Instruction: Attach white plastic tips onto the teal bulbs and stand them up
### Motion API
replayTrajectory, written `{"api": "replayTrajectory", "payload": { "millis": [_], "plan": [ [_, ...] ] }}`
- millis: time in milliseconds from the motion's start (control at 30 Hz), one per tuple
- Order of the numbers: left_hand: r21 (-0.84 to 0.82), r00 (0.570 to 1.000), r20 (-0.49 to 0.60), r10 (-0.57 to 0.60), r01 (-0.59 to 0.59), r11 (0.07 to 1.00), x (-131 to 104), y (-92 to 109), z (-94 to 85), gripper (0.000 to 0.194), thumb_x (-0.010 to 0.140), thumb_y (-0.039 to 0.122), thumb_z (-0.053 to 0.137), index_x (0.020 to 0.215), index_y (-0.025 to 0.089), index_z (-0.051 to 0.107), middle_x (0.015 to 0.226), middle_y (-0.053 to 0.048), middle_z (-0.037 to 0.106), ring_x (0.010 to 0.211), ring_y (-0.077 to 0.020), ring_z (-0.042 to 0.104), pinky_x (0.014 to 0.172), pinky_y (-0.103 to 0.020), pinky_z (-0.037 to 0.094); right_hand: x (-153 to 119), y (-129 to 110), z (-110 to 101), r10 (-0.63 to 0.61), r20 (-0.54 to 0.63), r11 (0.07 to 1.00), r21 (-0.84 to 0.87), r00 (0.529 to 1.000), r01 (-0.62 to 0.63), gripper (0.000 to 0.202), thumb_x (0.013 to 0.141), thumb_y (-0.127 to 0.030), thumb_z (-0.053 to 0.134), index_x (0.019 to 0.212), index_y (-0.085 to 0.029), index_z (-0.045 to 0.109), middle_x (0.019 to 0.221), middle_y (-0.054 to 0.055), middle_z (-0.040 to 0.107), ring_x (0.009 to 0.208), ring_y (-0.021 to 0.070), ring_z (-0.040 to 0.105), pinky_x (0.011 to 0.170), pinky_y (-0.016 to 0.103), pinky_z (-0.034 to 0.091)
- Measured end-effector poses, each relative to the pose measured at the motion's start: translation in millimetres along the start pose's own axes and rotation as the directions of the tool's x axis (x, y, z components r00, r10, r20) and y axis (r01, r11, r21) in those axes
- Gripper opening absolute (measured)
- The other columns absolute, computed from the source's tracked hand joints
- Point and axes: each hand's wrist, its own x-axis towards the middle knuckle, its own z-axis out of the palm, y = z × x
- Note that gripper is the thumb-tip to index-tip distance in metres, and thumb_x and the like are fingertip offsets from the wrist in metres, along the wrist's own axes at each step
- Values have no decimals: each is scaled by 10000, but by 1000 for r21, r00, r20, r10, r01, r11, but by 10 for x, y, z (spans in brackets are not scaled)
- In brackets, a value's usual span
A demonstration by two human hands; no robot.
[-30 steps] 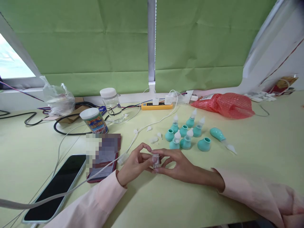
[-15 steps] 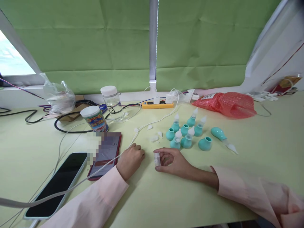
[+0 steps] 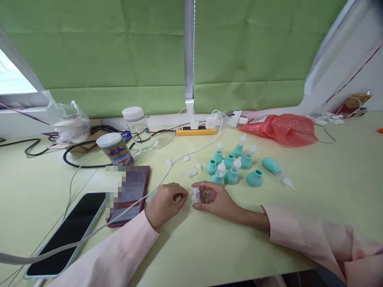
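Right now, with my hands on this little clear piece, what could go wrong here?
The small clear piece pinched in your right hand could slip and be hard to spot among the loose white tips nearby. Your left hand rests against the white cable; snagging it might drag the cable into the teal bulbs.

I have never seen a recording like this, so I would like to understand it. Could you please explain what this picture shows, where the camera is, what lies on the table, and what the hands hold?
The camera sits on a person's head and looks down at their own two hands, so you see pink sleeves coming from below. The right hand holds a small clear plastic piece in its fingertips. The left hand rests curled beside it and pinches something small and white. On the pale green table stand teal rubber bulbs, some with white tips. Two phones, a printed can, a clear jar and cables lie to the left.
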Motion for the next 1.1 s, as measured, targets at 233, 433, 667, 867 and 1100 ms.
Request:
{"api": "replayTrajectory", "payload": {
  "millis": [233, 433, 667, 867, 1100],
  "plan": [
    [255, 998, -3, 60, -57, 965, -10, -71, 92, 276, 775, 119, 396, 981, 167, 574, 879, -102, 574, 808, -199, 543, 672, -327, 460, -10, -20, 13, -34, 22, 997, -70, 999, 36, 365, 647, -123, 546, 1004, -197, 529, 725, -14, 496, 598, 74, 466, 563, 212, 449],
    [-321, 991, -17, -132, 120, 940, -35, 106, 52, 282, 750, 239, 494, 1012, 154, 548, 715, -29, 615, 631, -124, 570, 566, -227, 482, -30, -8, 33, -95, 30, 994, -56, 995, 96, 352, 672, -142, 545, 1015, -206, 497, 786, 3, 531, 642, 88, 495, 573, 221, 449],
    [-512, 962, -70, -263, 192, 837, -65, 137, 139, 243, 684, 267, 583, 876, 127, 636, 659, -39, 636, 591, -127, 579, 544, -229, 495, -41, 30, 37, -51, 14, 999, 2, 999, 51, 344, 644, -198, 618, 955, -190, 473, 810, 15, 550, 651, 90, 512, 564, 216, 442],
    [-501, 987, -30, -158, 122, 857, -84, 103, 174, 220, 633, 255, 638, 823, 145, 656, 680, -42, 642, 584, -127, 571, 539, -230, 489, -34, 30, 27, 11, 69, 996, 83, 998, -17, 319, 580, -174, 665, 840, -167, 480, 683, -22, 541, 542, 65, 492, 468, 179, 401],
    [-324, 997, -70, -39, 14, 946, -36, 72, 103, 298, 769, 262, 483, 1034, 148, 558, 840, -71, 626, 754, -161, 567, 654, -282, 486, -17, 8, 27, 106, 94, 981, 152, 990, -120, 326, 552, -196, 686, 803, -159, 481, 593, -46, 503, 468, 68, 485, 406, 193, 435]
  ]
}}
